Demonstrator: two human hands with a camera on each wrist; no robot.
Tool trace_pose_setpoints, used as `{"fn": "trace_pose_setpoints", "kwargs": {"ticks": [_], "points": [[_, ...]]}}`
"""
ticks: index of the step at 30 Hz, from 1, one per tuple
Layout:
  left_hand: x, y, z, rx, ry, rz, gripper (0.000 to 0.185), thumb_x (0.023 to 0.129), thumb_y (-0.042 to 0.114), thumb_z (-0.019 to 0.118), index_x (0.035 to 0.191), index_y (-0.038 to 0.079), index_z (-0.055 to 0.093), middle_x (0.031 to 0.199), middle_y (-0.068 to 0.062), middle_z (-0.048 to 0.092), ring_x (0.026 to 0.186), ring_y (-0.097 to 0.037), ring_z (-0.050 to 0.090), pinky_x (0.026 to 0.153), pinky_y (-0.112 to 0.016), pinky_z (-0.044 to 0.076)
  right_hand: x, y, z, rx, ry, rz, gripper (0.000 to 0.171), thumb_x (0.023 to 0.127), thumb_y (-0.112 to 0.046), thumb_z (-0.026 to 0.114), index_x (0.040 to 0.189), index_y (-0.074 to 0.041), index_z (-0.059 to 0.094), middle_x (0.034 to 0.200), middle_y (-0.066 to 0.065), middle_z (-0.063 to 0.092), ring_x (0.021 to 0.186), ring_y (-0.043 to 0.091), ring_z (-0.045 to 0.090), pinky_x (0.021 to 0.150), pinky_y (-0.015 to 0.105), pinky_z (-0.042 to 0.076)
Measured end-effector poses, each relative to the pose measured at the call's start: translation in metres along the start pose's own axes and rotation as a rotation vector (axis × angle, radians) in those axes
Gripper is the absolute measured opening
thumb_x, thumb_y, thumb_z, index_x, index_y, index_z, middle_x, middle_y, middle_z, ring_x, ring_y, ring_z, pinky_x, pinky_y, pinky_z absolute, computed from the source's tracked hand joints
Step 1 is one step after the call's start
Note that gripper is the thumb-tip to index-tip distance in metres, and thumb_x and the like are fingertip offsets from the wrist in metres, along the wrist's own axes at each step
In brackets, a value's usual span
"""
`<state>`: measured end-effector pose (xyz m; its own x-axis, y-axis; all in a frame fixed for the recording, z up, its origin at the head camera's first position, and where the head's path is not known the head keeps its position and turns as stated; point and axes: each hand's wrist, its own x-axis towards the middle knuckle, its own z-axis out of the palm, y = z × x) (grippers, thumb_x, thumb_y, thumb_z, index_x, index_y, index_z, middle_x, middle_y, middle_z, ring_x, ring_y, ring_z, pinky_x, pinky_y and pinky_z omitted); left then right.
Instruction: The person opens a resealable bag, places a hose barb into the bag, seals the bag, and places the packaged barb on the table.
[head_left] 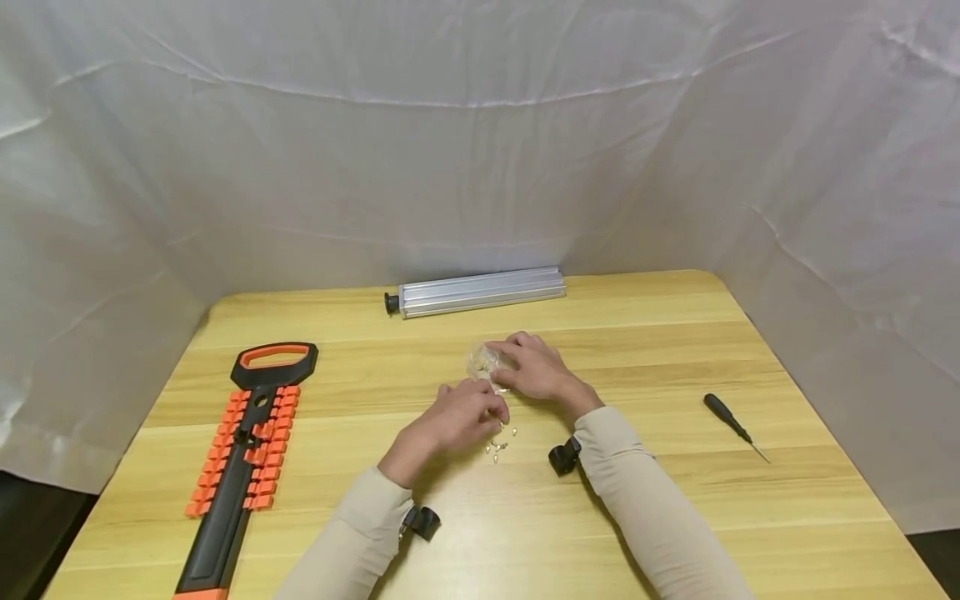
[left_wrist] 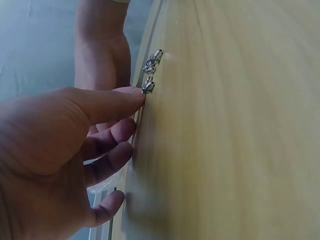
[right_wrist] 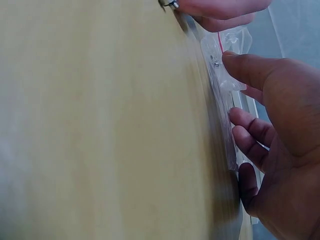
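- The bag (head_left: 486, 363) sits mid-bench (head_left: 675, 333), crumpled, so no clear long axis or pointing direction from the head view. In the right wrist view it looks like a clear zip bag (right_wrist: 227, 60) with a thin red line near its top edge, and something small inside that's too blurry to make out.
- Right hand (head_left: 536, 369) is on the bag: fingers (right_wrist: 245, 67) curled over it, thumb pressing the plastic, so it's got hold of it.
- Left hand (head_left: 457, 417) is just beside the bag, near side. Its thumb tip touches one of the small silver screws (left_wrist: 148, 86), other fingers (left_wrist: 107, 162) loosely curled. Whether it's actually pinching that screw, can't tell.
- More screws (head_left: 501, 442) lie scattered on the bench right by the left fingertips; tiny, shiny, pointing every which way.
- Other stuff around: orange-and-black tool rack (head_left: 243, 454) on the left, silver rail (head_left: 480, 292) at the far edge, small black screwdriver (head_left: 733, 425) off to the right, tip toward the near right corner.
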<state>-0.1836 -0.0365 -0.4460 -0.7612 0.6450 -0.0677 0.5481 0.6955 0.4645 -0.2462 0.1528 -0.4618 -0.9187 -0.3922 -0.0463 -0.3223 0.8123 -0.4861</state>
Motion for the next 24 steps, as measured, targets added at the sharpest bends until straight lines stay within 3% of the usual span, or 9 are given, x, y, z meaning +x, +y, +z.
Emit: {"fn": "trace_pose_setpoints", "kwargs": {"ticks": [9,17,24], "points": [[0.0,0.004,0.002,0.028,0.0,0.002,0.008,0.091,0.023,0.066,0.094,0.029,0.07,0.099,0.011,0.055,0.094,-0.012,0.049,0.085,-0.039,0.031,-0.001,-0.002,-0.001,0.005,-0.008,0.003,0.055,0.092,-0.045,0.061,0.143,-0.035,0.045,0.128,-0.002,0.051,0.112,0.02,0.046,0.095,0.045,0.036],[-0.002,0.003,0.002,0.019,-0.033,0.004,0.01,0.098,0.022,0.055,0.091,0.023,0.062,0.096,0.009,0.047,0.096,-0.013,0.044,0.088,-0.043,0.03,-0.001,-0.002,0.0,-0.015,-0.004,-0.003,0.055,0.092,-0.046,0.06,0.143,-0.035,0.045,0.13,-0.001,0.051,0.115,0.02,0.046,0.096,0.045,0.037],[-0.006,-0.009,-0.007,-0.009,0.05,-0.013,0.012,0.1,0.026,0.051,0.098,0.021,0.061,0.1,0.008,0.051,0.099,-0.015,0.047,0.084,-0.039,0.035,-0.002,-0.001,0.0,-0.026,-0.004,0.001,0.054,0.092,-0.046,0.06,0.143,-0.036,0.045,0.129,-0.001,0.051,0.114,0.02,0.047,0.095,0.044,0.038]]}}
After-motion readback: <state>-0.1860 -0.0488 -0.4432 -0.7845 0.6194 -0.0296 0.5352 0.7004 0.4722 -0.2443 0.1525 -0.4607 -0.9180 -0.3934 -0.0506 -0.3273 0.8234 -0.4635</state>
